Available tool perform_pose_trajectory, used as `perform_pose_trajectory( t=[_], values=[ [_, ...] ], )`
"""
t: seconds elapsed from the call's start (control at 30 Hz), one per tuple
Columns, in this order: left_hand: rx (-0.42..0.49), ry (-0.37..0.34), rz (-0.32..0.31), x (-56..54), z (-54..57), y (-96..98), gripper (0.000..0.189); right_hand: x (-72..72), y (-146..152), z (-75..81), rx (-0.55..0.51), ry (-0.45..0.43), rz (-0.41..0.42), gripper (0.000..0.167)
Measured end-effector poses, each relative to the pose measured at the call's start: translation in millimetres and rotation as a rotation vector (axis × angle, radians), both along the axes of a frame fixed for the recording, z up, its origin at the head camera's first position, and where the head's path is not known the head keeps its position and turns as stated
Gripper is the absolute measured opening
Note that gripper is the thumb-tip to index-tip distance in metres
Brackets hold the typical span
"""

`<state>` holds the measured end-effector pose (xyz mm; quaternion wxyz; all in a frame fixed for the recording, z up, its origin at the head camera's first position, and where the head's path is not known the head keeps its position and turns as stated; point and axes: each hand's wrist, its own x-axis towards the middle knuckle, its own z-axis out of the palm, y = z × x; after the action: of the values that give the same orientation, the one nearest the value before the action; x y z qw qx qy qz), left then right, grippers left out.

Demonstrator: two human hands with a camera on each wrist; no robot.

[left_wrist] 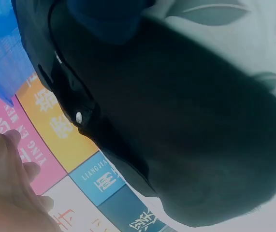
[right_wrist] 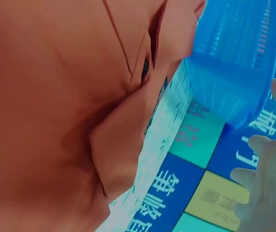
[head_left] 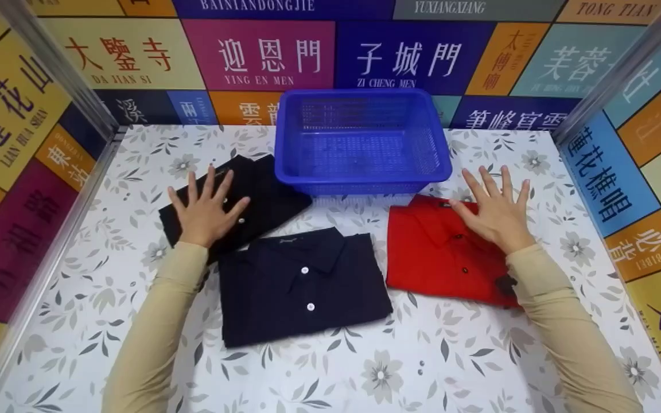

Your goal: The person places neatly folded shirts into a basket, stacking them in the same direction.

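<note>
With fingers spread, the left hand (head_left: 203,212) is over a folded black shirt (head_left: 273,198), overlapping its collar and buttons in the head view. The right hand (head_left: 498,218) is spread the same way above the upper right part of a folded red shirt (head_left: 428,252). Between the arms lies a folded navy shirt (head_left: 307,292) with two white buttons showing. In the left wrist view the black shirt (left_wrist: 176,116) fills most of the picture, the hand (left_wrist: 7,188) at the lower left. The right wrist view shows the red shirt (right_wrist: 55,106) close up and the hand (right_wrist: 268,179) at its edge.
A blue plastic basket (head_left: 362,184) stands at the back of the table (head_left: 284,373), behind the shirts, with nothing inside it. Panels with large printed characters (head_left: 259,54) wall in the back and both sides.
</note>
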<state>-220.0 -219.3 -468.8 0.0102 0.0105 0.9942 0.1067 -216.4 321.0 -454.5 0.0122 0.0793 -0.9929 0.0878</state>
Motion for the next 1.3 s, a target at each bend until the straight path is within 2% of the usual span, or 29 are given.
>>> perform_pose_trajectory(
  t=[0.2,0.47,0.57,0.73,0.8,0.97,1.07,1.2,1.3],
  values=[
    [0.026,-0.001,-0.015,24.4,-1.6,-2.3,0.075,19.3,-17,-8.2,0.009,0.007,0.116,0.075],
    [0.067,0.026,-0.036,73.9,-2.0,-4.7,0.07,44.4,-51,-19.2,0.087,0.017,0.291,0.071],
    [0.08,0.062,-0.025,92.6,-1.1,-5.2,0.067,50.8,-67,-21.1,0.089,0.021,0.345,0.069],
    [0.081,0.168,-0.033,118.3,-2.3,-5.4,0.045,58.9,-93,-25.2,0.036,-0.002,0.412,0.06],
    [0.102,0.154,-0.045,124.8,-3.7,-6.6,0.033,60.7,-102,-27.6,0.004,-0.009,0.433,0.055],
    [0.275,-0.023,-0.062,127.9,-10.9,-4.9,0.027,62.5,-120,-37.8,-0.073,-0.029,0.469,0.049],
    [0.36,-0.1,-0.045,124.0,-15.0,0.5,0.029,62.0,-131,-42.4,-0.135,-0.109,0.428,0.053],
    [0.392,-0.189,0.034,116.4,-12.8,6.4,0.034,59.9,-145,-39.0,-0.212,-0.267,0.3,0.058],
    [0.506,-0.289,0.125,110.3,-8.4,8.7,0.032,56.6,-152,-30.9,-0.264,-0.39,0.219,0.051]
  ],
)
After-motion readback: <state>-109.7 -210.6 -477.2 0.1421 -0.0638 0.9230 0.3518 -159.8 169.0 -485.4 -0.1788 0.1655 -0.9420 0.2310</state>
